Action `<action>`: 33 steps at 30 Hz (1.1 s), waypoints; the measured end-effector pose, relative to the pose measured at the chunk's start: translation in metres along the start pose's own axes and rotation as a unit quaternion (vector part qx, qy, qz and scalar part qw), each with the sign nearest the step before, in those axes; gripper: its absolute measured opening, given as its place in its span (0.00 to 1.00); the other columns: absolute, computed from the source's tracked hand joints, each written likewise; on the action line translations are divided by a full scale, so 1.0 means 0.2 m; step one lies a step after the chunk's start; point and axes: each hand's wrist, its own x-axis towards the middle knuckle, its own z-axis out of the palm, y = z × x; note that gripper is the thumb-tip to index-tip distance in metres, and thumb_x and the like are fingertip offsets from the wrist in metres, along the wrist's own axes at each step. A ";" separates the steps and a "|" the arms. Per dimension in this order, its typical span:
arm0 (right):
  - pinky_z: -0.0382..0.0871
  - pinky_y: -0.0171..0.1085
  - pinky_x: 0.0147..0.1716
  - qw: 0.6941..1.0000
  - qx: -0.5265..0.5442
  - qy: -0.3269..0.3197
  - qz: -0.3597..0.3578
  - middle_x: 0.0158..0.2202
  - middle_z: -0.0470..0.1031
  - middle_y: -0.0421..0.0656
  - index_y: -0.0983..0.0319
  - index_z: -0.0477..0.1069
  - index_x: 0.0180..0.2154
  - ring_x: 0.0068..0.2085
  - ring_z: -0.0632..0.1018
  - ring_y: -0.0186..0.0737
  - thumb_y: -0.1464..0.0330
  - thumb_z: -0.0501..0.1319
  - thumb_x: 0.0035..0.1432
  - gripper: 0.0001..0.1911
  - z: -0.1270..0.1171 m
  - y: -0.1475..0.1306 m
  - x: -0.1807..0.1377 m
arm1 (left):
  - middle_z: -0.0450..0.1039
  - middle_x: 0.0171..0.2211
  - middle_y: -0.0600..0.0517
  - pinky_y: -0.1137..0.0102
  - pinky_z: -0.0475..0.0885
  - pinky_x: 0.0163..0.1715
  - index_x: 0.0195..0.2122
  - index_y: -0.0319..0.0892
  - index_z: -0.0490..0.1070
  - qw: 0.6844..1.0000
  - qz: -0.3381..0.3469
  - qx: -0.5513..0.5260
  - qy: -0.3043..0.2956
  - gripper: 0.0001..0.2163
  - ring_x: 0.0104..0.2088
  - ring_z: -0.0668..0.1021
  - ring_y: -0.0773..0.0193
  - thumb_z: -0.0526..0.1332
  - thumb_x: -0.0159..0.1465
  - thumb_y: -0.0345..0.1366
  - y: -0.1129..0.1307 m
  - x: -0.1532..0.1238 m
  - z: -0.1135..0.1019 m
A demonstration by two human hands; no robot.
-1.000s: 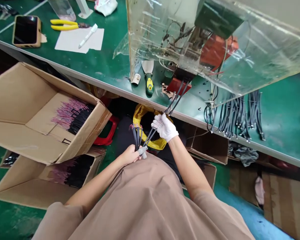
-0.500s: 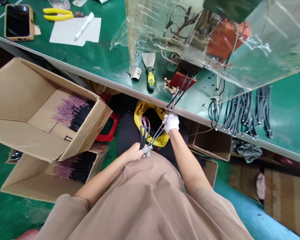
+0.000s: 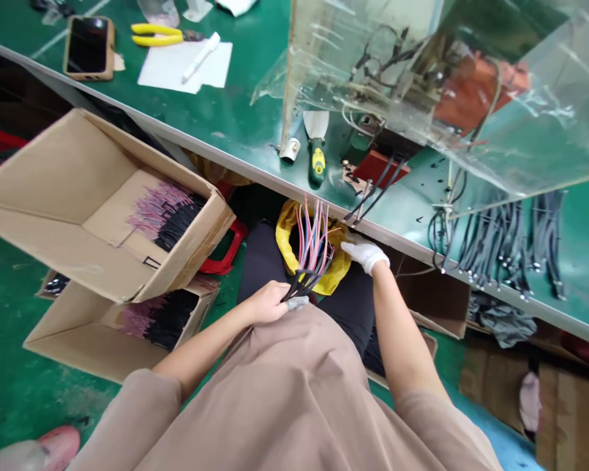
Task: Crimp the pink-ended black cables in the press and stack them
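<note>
My left hand (image 3: 269,302), with a grey cover on a finger, is closed around a bundle of black cables (image 3: 303,282) whose pink, red and blue wire ends fan upward. My right hand (image 3: 366,254), in a white glove, is beside the yellow bag (image 3: 341,278) just below the bench edge. Its fingers stretch out to the left, and I see nothing held in them. Above it, two black cables (image 3: 380,186) run from the machine over the bench edge. The wire ends hang in front of the yellow bag's opening.
A clear-walled machine cover (image 3: 353,85) stands on the green bench (image 3: 235,124). A scraper (image 3: 317,160), pliers (image 3: 161,34), a phone (image 3: 88,47) and finished-looking black cables (image 3: 495,239) lie there. Cardboard boxes (image 3: 177,268) holding wire bundles stand at left.
The bundle in my left hand has swung up, its coloured wire ends now fanned out. My gloved right hand has let go of the cables and moved slightly right and down. The view has shifted left.
</note>
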 end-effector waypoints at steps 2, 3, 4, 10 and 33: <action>0.75 0.36 0.35 0.998 0.010 -0.053 0.021 0.39 0.81 0.48 0.63 0.77 0.43 0.37 0.80 0.42 0.60 0.73 0.49 0.21 -0.01 0.03 -0.02 | 0.79 0.30 0.47 0.71 0.69 0.34 0.31 0.40 0.77 1.000 0.004 0.018 0.015 0.12 0.31 0.79 0.60 0.57 0.67 0.38 -0.03 0.03 0.01; 0.75 0.36 0.33 0.996 0.028 -0.082 0.036 0.36 0.81 0.47 0.63 0.77 0.44 0.34 0.80 0.40 0.58 0.73 0.49 0.23 -0.01 0.03 -0.04 | 0.79 0.30 0.47 0.71 0.69 0.33 0.31 0.40 0.77 1.000 0.002 0.020 0.018 0.12 0.30 0.78 0.61 0.57 0.66 0.38 -0.05 0.05 0.01; 0.76 0.36 0.31 0.992 0.044 -0.109 0.049 0.33 0.80 0.46 0.64 0.77 0.44 0.31 0.79 0.39 0.57 0.73 0.49 0.24 -0.01 0.04 -0.07 | 0.78 0.29 0.48 0.72 0.69 0.33 0.31 0.40 0.77 1.000 -0.003 0.018 0.019 0.11 0.30 0.78 0.61 0.57 0.66 0.37 -0.06 0.06 0.02; 0.77 0.35 0.27 0.968 0.099 -0.229 0.037 0.32 0.81 0.48 0.65 0.79 0.34 0.28 0.79 0.38 0.52 0.76 0.43 0.25 -0.03 -0.05 -0.26 | 0.79 0.28 0.49 0.73 0.70 0.34 0.29 0.40 0.76 1.000 0.000 -0.022 0.007 0.12 0.30 0.78 0.63 0.56 0.66 0.36 -0.08 0.07 0.04; 0.78 0.39 0.35 0.902 0.377 -0.194 -0.088 0.33 0.80 0.47 0.63 0.78 0.33 0.33 0.80 0.40 0.50 0.76 0.43 0.24 0.13 -0.25 -0.48 | 0.76 0.25 0.51 0.74 0.68 0.31 0.28 0.39 0.74 0.999 0.015 -0.028 -0.025 0.10 0.27 0.76 0.66 0.56 0.64 0.33 -0.10 0.07 0.07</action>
